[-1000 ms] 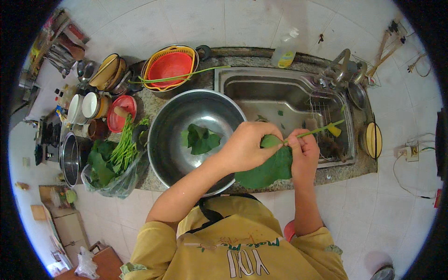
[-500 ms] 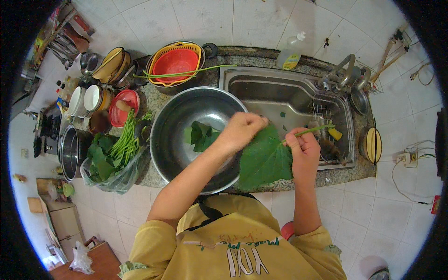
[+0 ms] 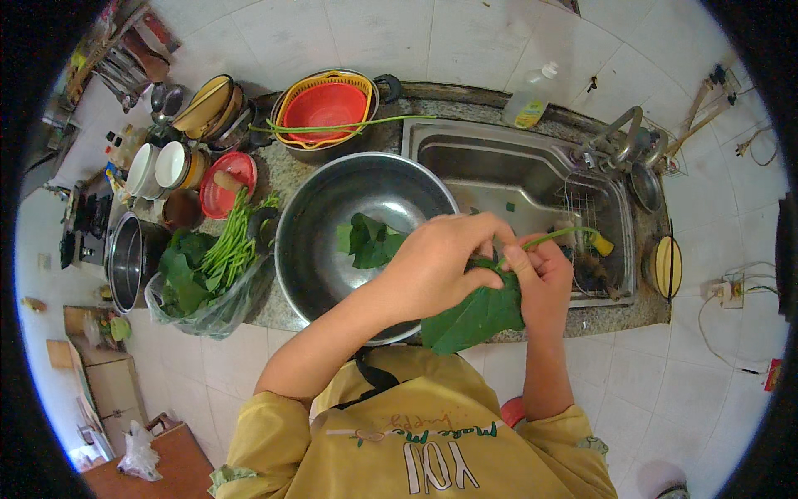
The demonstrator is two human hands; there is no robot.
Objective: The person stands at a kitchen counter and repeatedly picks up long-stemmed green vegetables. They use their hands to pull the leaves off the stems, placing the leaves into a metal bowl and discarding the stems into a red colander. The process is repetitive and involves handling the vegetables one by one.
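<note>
A large green leaf [image 3: 474, 323] hangs over the counter's front edge, between the big metal bowl and the sink. My left hand [image 3: 453, 258] is closed on its upper part near the stem, the back of the hand hiding much of the blade. Just beside it, my right hand [image 3: 544, 268] pinches the leaf's green stem [image 3: 567, 233], whose free end points right over the sink. The fingers of both hands almost meet where stem and blade join. Torn dark green leaf pieces [image 3: 370, 241] lie in the metal bowl [image 3: 309, 249], left of my hands.
A plastic bag [image 3: 218, 320] of leaves and green stems [image 3: 229, 258] stands left of the bowl. Behind, a red basket [image 3: 326, 108] sits in a pot with long stems [image 3: 366, 125] across it. The sink [image 3: 465, 166] has a wire rack [image 3: 578, 204] and a bottle [image 3: 532, 96] behind.
My left hand has moved right and down from the leaf's upper edge to its stem end, beside my right hand. The blade is now partly folded under it.
</note>
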